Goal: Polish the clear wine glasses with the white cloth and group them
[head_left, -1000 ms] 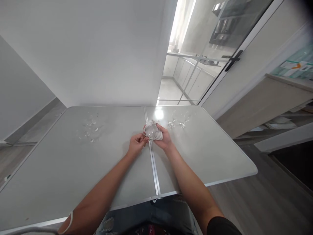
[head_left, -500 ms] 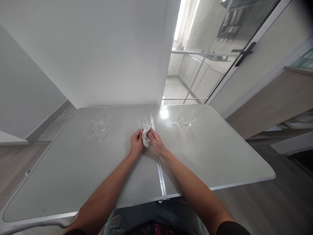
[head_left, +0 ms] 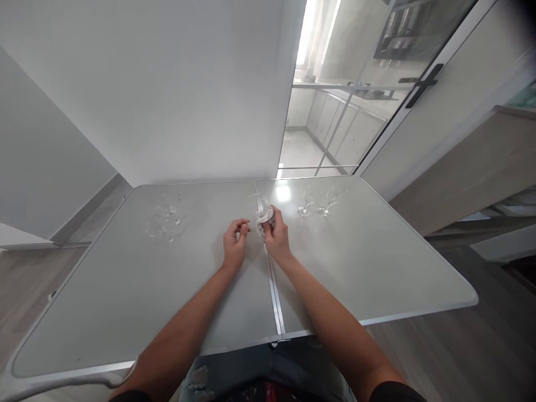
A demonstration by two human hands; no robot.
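My right hand (head_left: 275, 239) is closed on a crumpled white cloth (head_left: 265, 218) over the table's middle seam. A clear wine glass (head_left: 258, 201) shows faintly just beyond the cloth and touches it. I cannot tell whether the glass stands on the table or is held. My left hand (head_left: 235, 241) hovers a little to the left of the cloth, apart from it. Its fingers are curled toward the thumb with nothing visible between them.
Two clear wine glasses (head_left: 307, 202) (head_left: 327, 201) stand at the table's back right. Several more glasses (head_left: 164, 221) sit in a cluster at the back left. The grey folding table (head_left: 125, 290) abuts a white wall; a glass door (head_left: 377, 84) is behind to the right.
My left hand has let go of the cloth and drawn back to the left. My right hand has moved the cloth and glass slightly right and away from me.
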